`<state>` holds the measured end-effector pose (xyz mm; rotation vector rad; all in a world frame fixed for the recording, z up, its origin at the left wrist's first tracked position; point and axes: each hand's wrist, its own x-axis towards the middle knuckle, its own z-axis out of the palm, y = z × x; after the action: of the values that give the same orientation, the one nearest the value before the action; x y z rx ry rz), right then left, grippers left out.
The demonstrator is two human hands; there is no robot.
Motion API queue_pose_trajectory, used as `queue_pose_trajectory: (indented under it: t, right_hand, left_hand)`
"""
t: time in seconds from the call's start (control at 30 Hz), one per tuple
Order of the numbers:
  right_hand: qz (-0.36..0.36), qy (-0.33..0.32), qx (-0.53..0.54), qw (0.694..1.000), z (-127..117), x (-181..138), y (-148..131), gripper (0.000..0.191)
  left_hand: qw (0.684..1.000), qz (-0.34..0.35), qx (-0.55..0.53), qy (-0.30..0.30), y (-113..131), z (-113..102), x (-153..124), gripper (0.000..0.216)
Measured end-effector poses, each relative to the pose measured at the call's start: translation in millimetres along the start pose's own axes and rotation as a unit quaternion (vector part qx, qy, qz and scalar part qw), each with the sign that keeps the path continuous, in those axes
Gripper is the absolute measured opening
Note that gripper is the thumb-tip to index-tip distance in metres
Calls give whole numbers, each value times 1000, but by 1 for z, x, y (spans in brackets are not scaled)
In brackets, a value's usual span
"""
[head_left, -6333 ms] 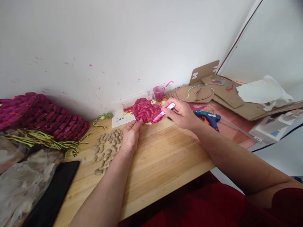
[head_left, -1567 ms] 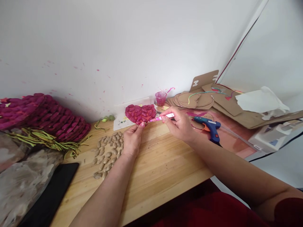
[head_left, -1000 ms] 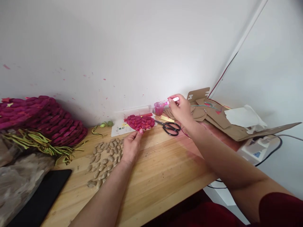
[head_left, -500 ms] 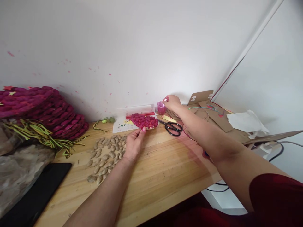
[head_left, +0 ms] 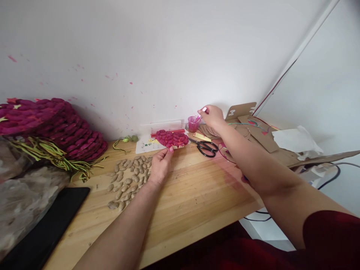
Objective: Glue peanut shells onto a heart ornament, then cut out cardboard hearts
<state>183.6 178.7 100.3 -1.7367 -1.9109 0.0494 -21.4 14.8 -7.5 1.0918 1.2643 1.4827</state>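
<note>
My left hand [head_left: 161,165] pinches the near edge of a magenta peanut-covered piece [head_left: 171,138], thumb on top. A pale unpainted strip shows on that edge, by the thumb. My right hand [head_left: 213,115] is closed on a thin paintbrush [head_left: 198,117] with a whitish handle end. Its lower part slants into a clear plastic cup [head_left: 193,124] stained with pink paint; the tip is hidden in there. Under and behind the magenta piece lie a white sheet [head_left: 142,146] with small stars and a red strip [head_left: 180,131]. Black-handled scissors [head_left: 207,148] rest just right of the piece.
Loose peanuts [head_left: 128,181] spread left of my left forearm. A stack of magenta peanut-covered pieces [head_left: 75,131], yellow-green cords [head_left: 56,157], a plastic bag [head_left: 30,210] and a black flat object [head_left: 64,213] fill the left. Cardboard pieces [head_left: 258,137] and white paper [head_left: 295,141] lie right.
My right hand has risen a little and moved right, away from the cup, so more of the brush shows. My left hand keeps its pinch on the peanut-covered piece. The view has shifted slightly.
</note>
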Motion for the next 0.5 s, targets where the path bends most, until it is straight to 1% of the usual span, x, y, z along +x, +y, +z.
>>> queue_pose_trajectory:
  t: [0.03,0.1,0.2,0.27,0.3,0.37,0.43,0.5]
  right_hand:
    - [-3,41,43,998,-5,-9,2,25]
    - [-18,84,161,983,-13,-34,5,22]
    - [-29,75,311,947,-20,-82,4,24]
    - [-51,64,367,927,-19,-113,-2,20]
    - [-70,64,376,922,-18,-126,-6,17]
    - [-112,81,358,923,-14,-146,-14,13]
    - [-162,103,320,928,-8,-158,-18,9]
    - [-211,107,279,931,-3,-164,-19,7]
  left_hand:
    - [1000,0,1,-1,0,0,0,52]
    - [1000,5,6,-4,-1,0,1,52]
    - [999,27,23,-7,-3,-1,1,52]
    - [998,44,41,-5,-3,-1,1,50]
    - [997,53,51,-3,-3,-1,1,49]
    - [995,65,70,-1,-2,-1,0,47]
    - [994,72,77,-2,0,-1,-1,47]
    - [994,76,75,-6,2,-1,-2,48]
